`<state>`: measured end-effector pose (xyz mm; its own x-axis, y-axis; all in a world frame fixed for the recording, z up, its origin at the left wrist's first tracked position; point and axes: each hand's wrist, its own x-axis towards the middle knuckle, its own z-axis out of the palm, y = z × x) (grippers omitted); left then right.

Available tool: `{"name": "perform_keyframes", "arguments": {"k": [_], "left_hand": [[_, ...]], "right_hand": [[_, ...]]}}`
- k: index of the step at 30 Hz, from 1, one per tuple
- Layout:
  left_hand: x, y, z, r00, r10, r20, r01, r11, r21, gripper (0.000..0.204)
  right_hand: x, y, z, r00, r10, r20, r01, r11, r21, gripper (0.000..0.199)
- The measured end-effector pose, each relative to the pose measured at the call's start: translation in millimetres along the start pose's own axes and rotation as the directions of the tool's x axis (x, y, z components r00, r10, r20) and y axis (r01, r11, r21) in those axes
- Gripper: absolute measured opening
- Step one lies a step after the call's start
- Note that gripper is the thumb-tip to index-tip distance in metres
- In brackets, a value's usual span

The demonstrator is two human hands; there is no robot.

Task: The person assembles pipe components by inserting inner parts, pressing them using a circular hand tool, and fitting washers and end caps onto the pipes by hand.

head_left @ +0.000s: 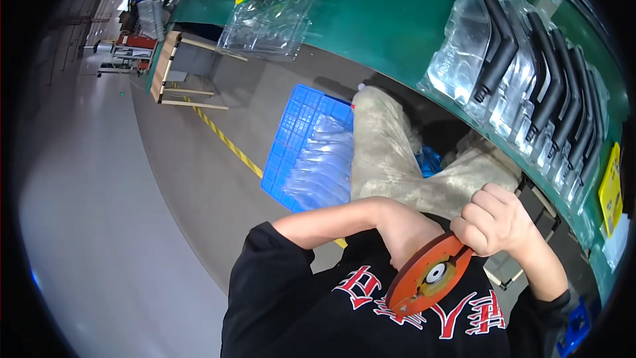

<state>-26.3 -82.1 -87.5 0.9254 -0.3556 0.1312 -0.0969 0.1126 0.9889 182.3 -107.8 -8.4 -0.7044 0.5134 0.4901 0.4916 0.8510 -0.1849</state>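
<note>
Head view, right hand gripping orange disc, left hand grip unclear, red-lettered shirt

Single head-worn fisheye, left of a pair. Looks steeply down from above the wearer: black shirt and right hand close, low in frame; green surface farther off, top and right; floor left.

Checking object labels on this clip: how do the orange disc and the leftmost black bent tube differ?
Colour: the disc is orange with a pale hub; the tube is black.
Shape: the disc is flat and rounded; the tube is long and bent.
Support: the right hand grips the disc's edge; the tube lies in clear plastic packaging on the green bench.
Both appear right of the picture's centre.
</note>
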Motion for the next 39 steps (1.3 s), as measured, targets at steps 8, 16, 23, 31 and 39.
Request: {"name": "perform_keyframes", "arguments": {"k": [8,16,23,31,39], "left_hand": [[-13.0,58.4,-12.0,0.504,-0.085,-0.859,0.223,0.974,0.034,0.038],[8.8,62.0,-16.5,0.968,-0.228,-0.106,0.212,0.967,-0.143,0.054],[-11.4,-5.2,30.1,0.827,-0.212,-0.520,-0.016,0.916,-0.400,0.072],[-1.2,26.2,-5.1,0.454,-0.006,-0.891,0.186,0.979,0.089,0.067],[11.4,66.5,-7.5,0.699,-0.238,-0.675,0.160,0.971,-0.176,0.051]], "right_hand": [[-10.0,-6.0,31.1,0.771,0.636,0.011,-0.613,0.738,0.281,0.023],[-9.8,4.6,3.6,0.993,0.113,0.035,-0.118,0.976,0.181,0.023],[-34.7,2.0,25.3,0.902,0.367,0.229,-0.427,0.840,0.336,0.028],[-11.9,-22.8,17.3,0.546,0.818,0.180,-0.832,0.555,0.005,0.029],[-16.9,0.7,-6.0,0.972,0.228,0.054,-0.228,0.974,0.000,0.031]]}}
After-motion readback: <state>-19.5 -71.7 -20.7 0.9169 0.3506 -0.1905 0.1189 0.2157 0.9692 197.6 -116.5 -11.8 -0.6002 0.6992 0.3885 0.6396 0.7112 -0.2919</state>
